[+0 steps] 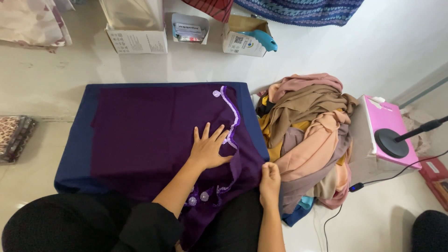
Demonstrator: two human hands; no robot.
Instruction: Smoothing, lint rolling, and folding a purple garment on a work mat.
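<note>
Dark purple cloth (pixel 149 126) with lilac trim, flat on blue board (pixel 74 154); left hand (pixel 208 148) spread flat on it, right hand (pixel 269 183) pinching its edge

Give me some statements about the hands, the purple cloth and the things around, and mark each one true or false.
1. The left hand lies flat on the purple cloth. True.
2. The right hand holds a pair of scissors. False: it pinches the cloth's edge.
3. The pile of scarves is to the right of the cloth. True.
4. The purple cloth lies on a red pad. False: the pad is dark blue.
5. A pink box stands beside the pile. True.
</note>
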